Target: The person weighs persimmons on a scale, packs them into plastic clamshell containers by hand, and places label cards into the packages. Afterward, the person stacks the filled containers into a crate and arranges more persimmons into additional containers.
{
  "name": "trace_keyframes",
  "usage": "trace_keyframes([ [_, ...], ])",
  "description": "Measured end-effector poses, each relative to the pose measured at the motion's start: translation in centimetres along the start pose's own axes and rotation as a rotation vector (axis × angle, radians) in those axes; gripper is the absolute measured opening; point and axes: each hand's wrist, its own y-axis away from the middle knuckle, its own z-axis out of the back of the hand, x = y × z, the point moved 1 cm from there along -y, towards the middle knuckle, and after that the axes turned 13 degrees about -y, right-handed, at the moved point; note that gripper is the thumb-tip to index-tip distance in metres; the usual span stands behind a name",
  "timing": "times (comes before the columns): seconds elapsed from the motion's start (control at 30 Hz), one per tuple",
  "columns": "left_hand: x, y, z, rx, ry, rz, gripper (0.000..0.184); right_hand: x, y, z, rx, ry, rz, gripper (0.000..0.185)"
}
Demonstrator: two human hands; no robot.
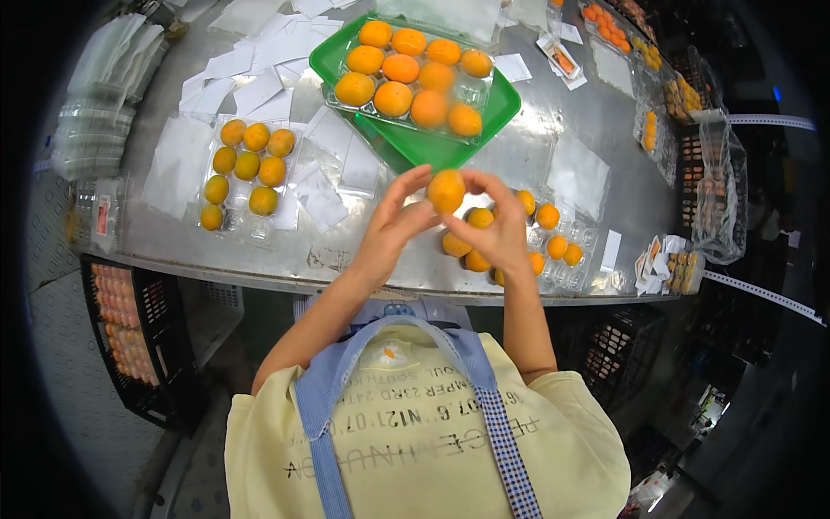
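A single orange (446,191) is held up between the fingertips of both hands above the metal table. My left hand (391,223) pinches it from the left, and my right hand (501,227) grips it from the right, with the thumb low on the fruit. Just beyond, a green tray (503,102) carries a clear plastic punnet (471,89) of several oranges, with a bare cell at its right end. Under and beside my right hand, more oranges (456,245) sit close together, partly hidden by the hand.
On the left lies another punnet of greenish oranges (246,166), near scattered white cards (251,86). Stacked clear punnets (99,112) stand at the far left. To the right, a clear punnet (566,268) holds several oranges. A black crate (143,337) is below the table edge.
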Motion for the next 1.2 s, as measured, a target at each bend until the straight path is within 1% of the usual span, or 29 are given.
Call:
trace_keyframes([
  [0.13,-0.3,0.3,3.1,-0.067,-0.004,-0.008,0.037,-0.8,-6.6,2.1,-0.089,0.134,0.099,0.050],
  [0.2,-0.5,1.1,5.5,-0.096,-0.053,-0.011,0.032,-1.9,-10.3,3.4,-0.109,0.221,0.104,0.051],
  [0.23,-0.5,1.6,6.7,-0.152,-0.059,-0.013,0.029,-2.5,-11.9,4.0,-0.118,0.263,0.107,0.051],
  [0.33,-0.3,3.7,10.4,-0.319,-0.055,-0.024,0.024,-4.5,-14.9,5.0,-0.021,0.450,0.060,0.051],
  [0.47,0.7,7.1,15.2,-0.533,-0.011,-0.028,0.020,-6.2,-16.2,5.4,0.137,0.471,0.034,0.053],
  [0.6,1.3,9.3,18.2,-0.602,0.033,-0.066,0.022,-5.6,-16.3,5.2,0.254,0.520,-0.025,0.050],
  [0.7,1.4,9.6,18.6,-0.613,0.046,-0.074,0.022,-5.6,-16.4,5.1,0.256,0.536,-0.076,0.048],
  [0.8,1.6,9.5,18.6,-0.602,0.057,-0.073,0.022,-5.3,-15.8,5.1,0.238,0.550,0.012,0.049],
  [0.83,1.8,9.5,18.5,-0.599,0.060,-0.070,0.022,-4.2,-15.2,4.6,0.183,0.527,0.002,0.045],
  [0.93,2.1,9.8,18.1,-0.608,0.075,-0.066,0.022,-4.7,-13.8,5.3,-0.010,0.335,0.001,0.042],
  [1.07,3.2,10.6,18.5,-0.640,0.101,-0.047,0.021,-4.4,-10.9,6.0,-0.128,0.237,0.091,0.032],
  [1.13,3.6,11.1,18.6,-0.633,0.120,-0.051,0.021,-4.8,-9.6,6.9,-0.171,0.166,0.071,0.029],
  [1.2,4.1,11.6,18.9,-0.629,0.141,-0.055,0.019,-4.7,-8.5,7.6,-0.219,0.228,0.070,0.029],
])
